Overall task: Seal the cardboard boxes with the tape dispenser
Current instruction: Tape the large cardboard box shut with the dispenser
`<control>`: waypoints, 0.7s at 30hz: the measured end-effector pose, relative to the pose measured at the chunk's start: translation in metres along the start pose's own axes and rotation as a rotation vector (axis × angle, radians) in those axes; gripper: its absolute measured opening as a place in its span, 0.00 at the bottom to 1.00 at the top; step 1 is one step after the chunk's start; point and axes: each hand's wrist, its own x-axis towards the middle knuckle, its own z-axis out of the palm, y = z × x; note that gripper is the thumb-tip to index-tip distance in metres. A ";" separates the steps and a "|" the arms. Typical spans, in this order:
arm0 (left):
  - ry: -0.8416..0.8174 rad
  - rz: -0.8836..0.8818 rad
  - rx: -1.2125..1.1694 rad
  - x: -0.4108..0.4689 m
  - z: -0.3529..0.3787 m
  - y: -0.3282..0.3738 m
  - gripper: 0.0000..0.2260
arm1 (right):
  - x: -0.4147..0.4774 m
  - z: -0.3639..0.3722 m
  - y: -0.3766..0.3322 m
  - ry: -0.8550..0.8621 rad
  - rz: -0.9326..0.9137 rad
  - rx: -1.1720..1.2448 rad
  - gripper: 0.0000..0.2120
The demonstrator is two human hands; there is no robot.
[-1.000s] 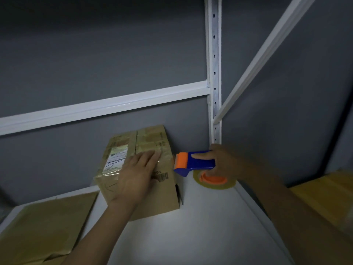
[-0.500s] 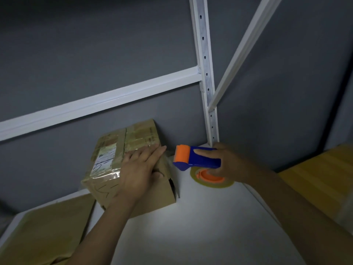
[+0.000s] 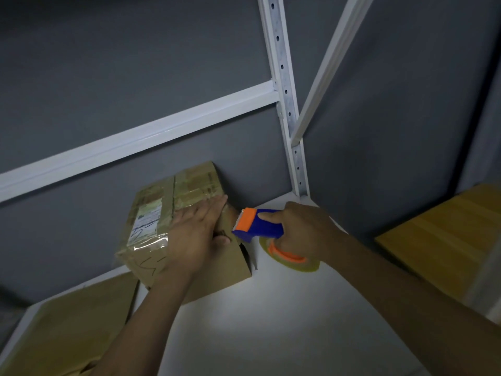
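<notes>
Four straight fingers (image 3: 208,210) of the left hand (image 3: 193,237) are pressing flat on top of the one cardboard box (image 3: 151,213), with the thumb lying over its right edge. The right hand (image 3: 303,229) is gripping the one tape dispenser (image 3: 260,226), index finger along its blue body, toothed end just beside that edge. The box is sitting on a white shelf (image 3: 271,321), and one flattened cardboard sheet (image 3: 67,329) is lying near it.

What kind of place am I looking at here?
Probably a storeroom or packing area: white slotted metal shelving, a labelled cardboard box, and a tape dispenser in the right hand.
</notes>
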 end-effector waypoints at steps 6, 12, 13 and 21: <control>-0.056 -0.046 -0.024 0.001 -0.003 0.002 0.34 | -0.003 0.005 -0.014 0.017 0.149 0.248 0.31; -0.145 -0.095 -0.096 -0.003 -0.017 0.008 0.37 | -0.021 0.008 -0.009 -0.050 0.279 0.514 0.23; -0.149 -0.105 -0.129 -0.004 -0.020 0.007 0.37 | -0.026 0.012 -0.002 -0.043 0.310 0.582 0.21; -0.140 -0.001 -0.106 -0.008 -0.032 -0.022 0.34 | -0.031 0.048 0.029 -0.195 0.553 1.087 0.12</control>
